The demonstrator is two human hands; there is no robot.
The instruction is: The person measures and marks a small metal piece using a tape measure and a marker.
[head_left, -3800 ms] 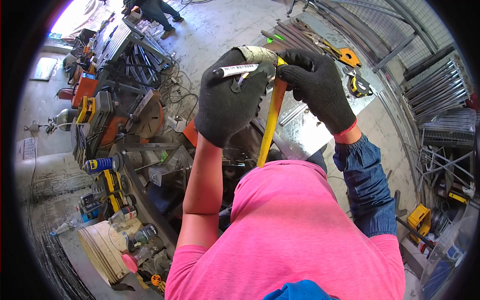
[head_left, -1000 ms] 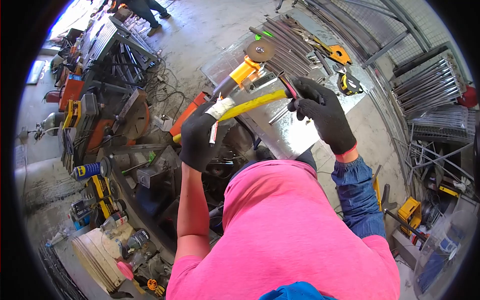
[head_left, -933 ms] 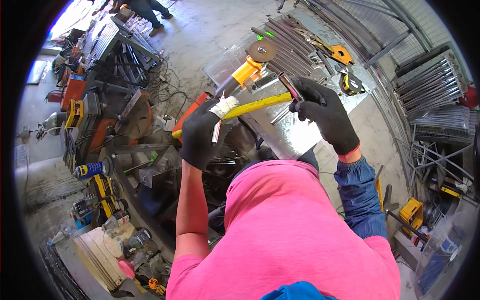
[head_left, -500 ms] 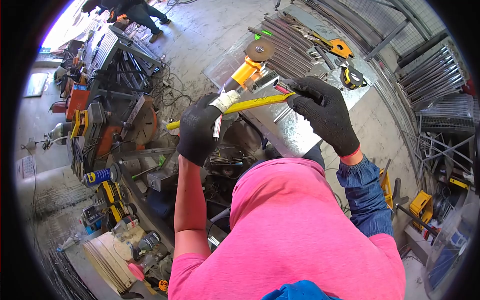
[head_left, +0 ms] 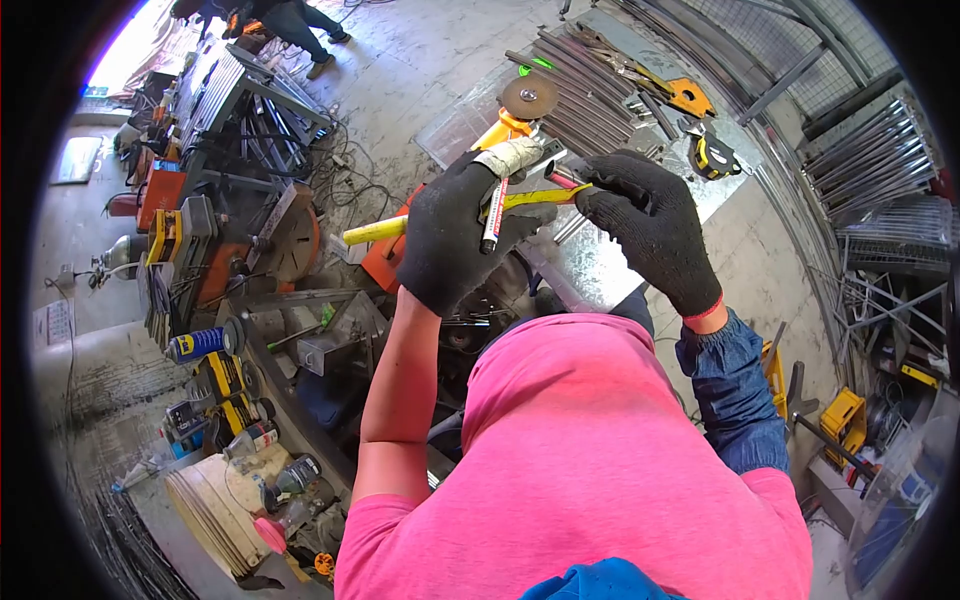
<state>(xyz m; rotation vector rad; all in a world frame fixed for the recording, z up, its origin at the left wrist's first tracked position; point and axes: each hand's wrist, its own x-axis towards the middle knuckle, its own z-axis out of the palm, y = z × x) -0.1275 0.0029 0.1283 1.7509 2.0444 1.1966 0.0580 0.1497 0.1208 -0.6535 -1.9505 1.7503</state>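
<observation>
My left hand (head_left: 452, 235), in a black glove with a white-wrapped finger, is closed around a white marker (head_left: 493, 215). A yellow measuring strip (head_left: 375, 231) runs through the same grip and sticks out on the left. My right hand (head_left: 650, 222), also gloved in black, pinches the strip's far end. Beside those fingertips is a reddish piece (head_left: 563, 178) with a metal tube end, partly hidden. Just beyond my left hand lies an angle grinder, its disc (head_left: 529, 97) facing up and its orange body partly covered by the glove.
Several metal tubes (head_left: 575, 100) lie on the metal-topped table (head_left: 598, 278), near a tape measure (head_left: 713, 157) and an orange magnetic square (head_left: 690, 97). A spray can (head_left: 195, 345) and power tools crowd the left. Another person (head_left: 300, 30) stands at the far left.
My left hand has slid right along the yellow strip with the marker, closer to my right hand, and now covers part of the grinder. My right hand has barely moved.
</observation>
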